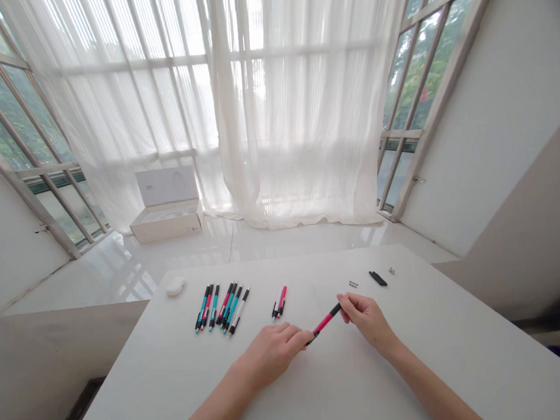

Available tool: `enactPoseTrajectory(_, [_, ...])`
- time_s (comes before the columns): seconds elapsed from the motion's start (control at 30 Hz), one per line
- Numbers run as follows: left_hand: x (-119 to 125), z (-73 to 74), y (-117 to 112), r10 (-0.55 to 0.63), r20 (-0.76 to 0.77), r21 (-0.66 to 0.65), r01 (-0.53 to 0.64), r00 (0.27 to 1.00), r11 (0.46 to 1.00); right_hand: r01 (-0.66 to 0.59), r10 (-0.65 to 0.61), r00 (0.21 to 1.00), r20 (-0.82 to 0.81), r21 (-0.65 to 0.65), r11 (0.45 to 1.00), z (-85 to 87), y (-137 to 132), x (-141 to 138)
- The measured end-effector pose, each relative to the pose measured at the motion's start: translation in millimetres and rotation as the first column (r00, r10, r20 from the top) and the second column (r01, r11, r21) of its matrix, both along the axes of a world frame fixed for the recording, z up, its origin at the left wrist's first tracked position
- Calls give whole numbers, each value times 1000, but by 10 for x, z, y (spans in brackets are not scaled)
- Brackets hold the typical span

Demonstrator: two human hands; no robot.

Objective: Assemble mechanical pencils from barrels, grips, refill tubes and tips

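A pink and black ballpoint pen [325,322] slants between my two hands just over the white table. My left hand [283,347] is closed on its lower, clip end. At the upper end, the fingers of my right hand [366,319] pinch the black grip by its tip. Beyond the pen lie thin clear refills [317,300] and small springs [354,284]. Black grip pieces [378,278] rest farther right, with tiny metallic tips [392,271] beside them. Pink and white pen barrels [282,301] lie beyond my left hand.
Several pens [220,307] in blue, pink and white with black ends lie in a row at the left of the table [129,393]. A white rounded object [175,286] sits near the far left corner. An open white box [168,223] stands on the sill before the curtain [302,123].
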State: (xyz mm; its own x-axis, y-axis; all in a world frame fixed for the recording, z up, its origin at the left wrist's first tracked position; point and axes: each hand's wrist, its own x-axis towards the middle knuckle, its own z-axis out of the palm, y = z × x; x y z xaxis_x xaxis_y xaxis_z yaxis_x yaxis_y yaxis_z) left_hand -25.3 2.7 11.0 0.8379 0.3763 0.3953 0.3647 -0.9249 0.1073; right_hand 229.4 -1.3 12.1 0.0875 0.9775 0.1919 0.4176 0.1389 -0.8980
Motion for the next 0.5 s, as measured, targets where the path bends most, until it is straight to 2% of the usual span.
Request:
enactPoseTrajectory(0.27, [-7, 4, 0, -13, -41, -27, 12, 999, 1000, -47, 47, 999, 1, -27, 999, 3, -20, -20])
enactPoseTrajectory(0.5, [0, 50, -32, 26, 13, -42, -25, 1000, 999, 59, -59, 998, 18, 14, 998, 50, -12, 35])
